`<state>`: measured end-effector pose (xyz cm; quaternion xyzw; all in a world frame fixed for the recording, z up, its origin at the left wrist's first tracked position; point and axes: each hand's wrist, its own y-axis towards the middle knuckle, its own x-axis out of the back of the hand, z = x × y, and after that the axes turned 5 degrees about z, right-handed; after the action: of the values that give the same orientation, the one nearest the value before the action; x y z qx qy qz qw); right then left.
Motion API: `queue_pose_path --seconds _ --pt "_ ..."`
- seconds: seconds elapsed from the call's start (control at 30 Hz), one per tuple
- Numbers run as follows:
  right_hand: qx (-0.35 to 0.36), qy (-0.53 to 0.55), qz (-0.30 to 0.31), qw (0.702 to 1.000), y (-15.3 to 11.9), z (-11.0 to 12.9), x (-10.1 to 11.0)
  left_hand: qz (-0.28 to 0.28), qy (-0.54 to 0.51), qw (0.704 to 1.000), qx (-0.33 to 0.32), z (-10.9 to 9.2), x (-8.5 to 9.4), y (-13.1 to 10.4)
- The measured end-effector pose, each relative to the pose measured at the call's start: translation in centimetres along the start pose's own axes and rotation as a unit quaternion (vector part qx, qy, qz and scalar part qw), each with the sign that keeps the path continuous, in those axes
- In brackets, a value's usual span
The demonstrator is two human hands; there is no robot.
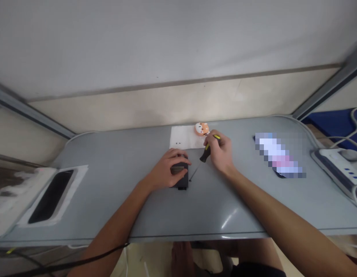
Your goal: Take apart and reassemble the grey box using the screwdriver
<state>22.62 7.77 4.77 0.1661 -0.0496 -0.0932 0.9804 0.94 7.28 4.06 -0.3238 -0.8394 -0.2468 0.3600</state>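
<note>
My left hand [169,169] rests over a small black box-shaped device [182,183], fingers across its top and thumb against its near part. The hand hides much of the device. My right hand [220,152] grips a screwdriver [205,156] with a black and yellow handle. Its thin shaft slants down to the left, and a tiny dark piece, perhaps a screw, shows at the tip just right of the device. Beyond my hands lies a white paper [182,134] with two tiny dark pieces on it. A round orange animal-faced item [201,129] sits at the paper's right end.
The grey table [115,161] meets a pale wall at the back. A phone [279,156], blurred out, lies to the right, near a white power strip [339,169] with cables. On the left, a black phone-like slab [51,196] rests on white paper. A black cable crosses below the front edge.
</note>
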Motion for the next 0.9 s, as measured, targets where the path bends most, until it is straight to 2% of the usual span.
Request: queue_pose_path --seconds 0.3,0.6,0.77,0.87,0.9 --pt "-0.011 0.017 -0.063 0.998 0.9 -0.2 0.8 0.014 -0.031 0.999 0.014 -0.2 0.4 -0.3" --pt "-0.014 0.040 -0.087 0.995 1.3 -0.8 1.0 -0.039 -0.027 0.999 0.019 1.1 -0.7 0.1" --pt "-0.033 0.064 -0.102 0.992 1.7 -1.1 1.4 -0.071 -0.023 0.996 0.051 1.4 0.4 0.3" --pt "-0.042 0.058 -0.125 0.990 2.1 -1.5 1.7 -0.126 -0.001 0.988 0.086 3.2 1.7 1.6" --pt "-0.047 0.057 -0.132 0.988 2.2 -1.6 1.8 -0.123 0.015 0.987 0.099 4.1 2.1 2.3"
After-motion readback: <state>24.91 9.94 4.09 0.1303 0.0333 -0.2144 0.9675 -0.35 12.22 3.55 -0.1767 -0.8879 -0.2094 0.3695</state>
